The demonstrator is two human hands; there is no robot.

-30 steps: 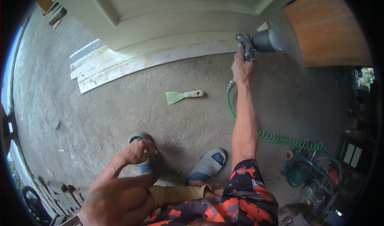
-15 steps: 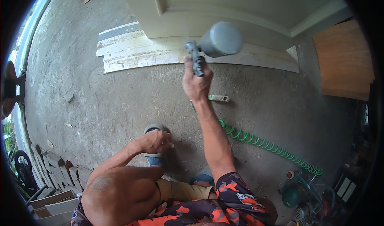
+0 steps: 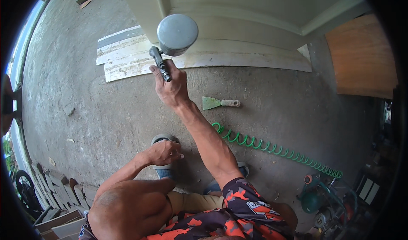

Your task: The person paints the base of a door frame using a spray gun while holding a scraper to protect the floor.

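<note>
My right hand reaches forward, its fingers wrapped round the handle of a spray gun. A round grey paint cup sits on the gun, beside the gun's metal body. Just beyond it stands a large cream panel with raised trim, its lower edge over white boards on the floor. Over my left shoe, my left hand hangs with curled fingers. A small pale tip shows at those fingers, too small to name.
A green-stained putty knife lies on the concrete floor. From near my right forearm a coiled green air hose runs to a green compressor at the lower right. A brown wooden board stands at the far right.
My right hand has swept the spray gun to the left along the panel. The putty knife, partly hidden before by my arm, now shows whole. My left hand has stayed put.
</note>
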